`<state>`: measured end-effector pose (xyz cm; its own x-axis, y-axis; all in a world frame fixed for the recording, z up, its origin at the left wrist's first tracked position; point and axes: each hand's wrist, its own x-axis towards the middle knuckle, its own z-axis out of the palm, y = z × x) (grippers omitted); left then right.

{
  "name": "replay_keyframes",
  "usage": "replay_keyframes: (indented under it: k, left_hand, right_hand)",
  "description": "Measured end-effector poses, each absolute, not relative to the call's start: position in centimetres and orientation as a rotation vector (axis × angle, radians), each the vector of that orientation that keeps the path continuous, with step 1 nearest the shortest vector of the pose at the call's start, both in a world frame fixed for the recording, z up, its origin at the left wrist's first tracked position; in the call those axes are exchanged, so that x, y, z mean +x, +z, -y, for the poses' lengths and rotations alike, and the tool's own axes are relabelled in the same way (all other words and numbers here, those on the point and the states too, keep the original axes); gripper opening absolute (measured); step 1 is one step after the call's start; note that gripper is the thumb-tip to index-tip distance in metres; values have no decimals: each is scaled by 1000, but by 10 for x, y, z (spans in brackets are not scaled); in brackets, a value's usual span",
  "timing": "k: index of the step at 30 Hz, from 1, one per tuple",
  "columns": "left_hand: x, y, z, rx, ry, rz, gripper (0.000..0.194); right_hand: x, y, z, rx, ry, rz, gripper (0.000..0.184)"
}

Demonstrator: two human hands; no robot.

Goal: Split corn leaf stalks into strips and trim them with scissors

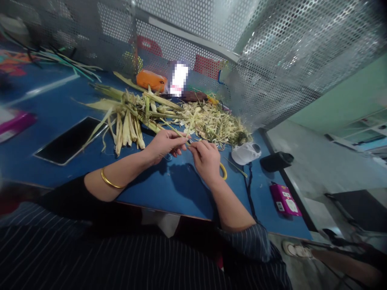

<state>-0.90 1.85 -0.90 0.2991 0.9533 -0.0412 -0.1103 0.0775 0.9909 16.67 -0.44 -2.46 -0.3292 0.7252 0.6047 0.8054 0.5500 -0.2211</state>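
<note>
Over the blue table [145, 177], my left hand [169, 147] is closed around a thin pale-green husk strip [171, 125]. My right hand [207, 159] pinches at the near end of that strip, thumb against fingers. A small dark bit shows between the fingertips, too small to name. Beside my right wrist, partly hidden, is a yellow ring-shaped thing [223, 171]. Beyond my left hand lies a bunch of corn husks [128, 127] with pale stem ends. A heap of shredded husk bits [214, 123] spreads behind my right hand.
A black tablet-like panel [71, 141] lies at left, partly under husks. Behind are an orange pouch [151, 80] and a lit phone, blurred out, before a perforated metal screen [187, 42]. At right are a white cup-like object [246, 153], a black cylinder [276, 161] and a magenta pack [286, 199].
</note>
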Motion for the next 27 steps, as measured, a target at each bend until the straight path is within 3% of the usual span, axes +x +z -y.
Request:
replay_keyframes:
  k: [9,17,27]
  left_hand:
    - [-8,-6,-18,1230,829,-939,21]
    - [-11,-6,-18,1204,768,-925,22]
    - [-8,-13,-18,1217,849,-946,21]
  right_hand:
    - [167,-19,10,-1296,-416,2092,25]
    - [175,-22,0,-1322,-117,2028,20]
    - [174,-26,-2,-1330,-82,2013,18]
